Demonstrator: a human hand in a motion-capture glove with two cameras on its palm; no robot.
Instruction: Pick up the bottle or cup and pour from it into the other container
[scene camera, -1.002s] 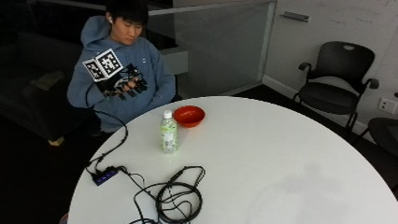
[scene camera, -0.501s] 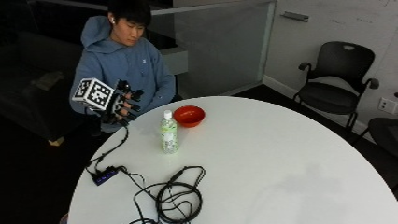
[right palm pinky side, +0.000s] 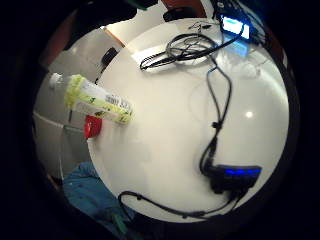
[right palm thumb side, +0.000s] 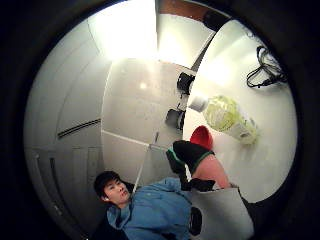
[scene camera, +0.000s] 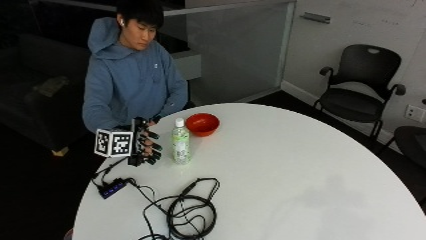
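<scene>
outside view high above table (scene camera: 319, 165)

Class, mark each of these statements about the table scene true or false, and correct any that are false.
1. The bottle stands upright on the table. True.
2. The gloved right hand already holds the bottle. False: it is beside the bottle, with a gap between them.
3. The red bowl sits next to the bottle. True.
4. The bottle's cap is off. False: a white cap is on it.
5. The coiled black cable lies inside the bowl. False: it lies on the table, apart from the bowl.
</scene>
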